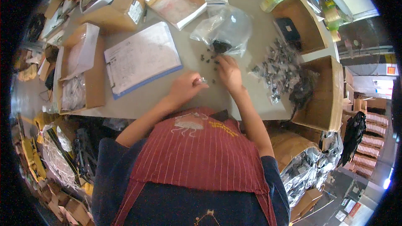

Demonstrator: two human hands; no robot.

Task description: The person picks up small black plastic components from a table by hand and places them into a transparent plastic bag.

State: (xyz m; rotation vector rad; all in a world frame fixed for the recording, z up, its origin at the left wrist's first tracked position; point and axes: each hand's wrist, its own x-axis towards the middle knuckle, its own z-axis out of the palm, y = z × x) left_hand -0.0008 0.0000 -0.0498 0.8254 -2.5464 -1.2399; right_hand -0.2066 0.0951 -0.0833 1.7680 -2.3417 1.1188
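Grey table (176, 96), crowded with cartons and a clipboard (141, 58). My left hand (184, 88) has its fingers pinched on a small clear packet (202, 80). My right hand (229, 73) rests fingers-down, slightly spread, among small black parts (208, 58) spilled from a clear bag (226, 29). These parts look light, hard and easily scattered; best pinched singly by their sides.

A scatter of small dark parts (209, 58) lies loose on the grey tabletop (259, 29) just above centre frame, spilling from the mouth of a crumpled clear plastic bag (226, 27) that holds a dark clump of more.
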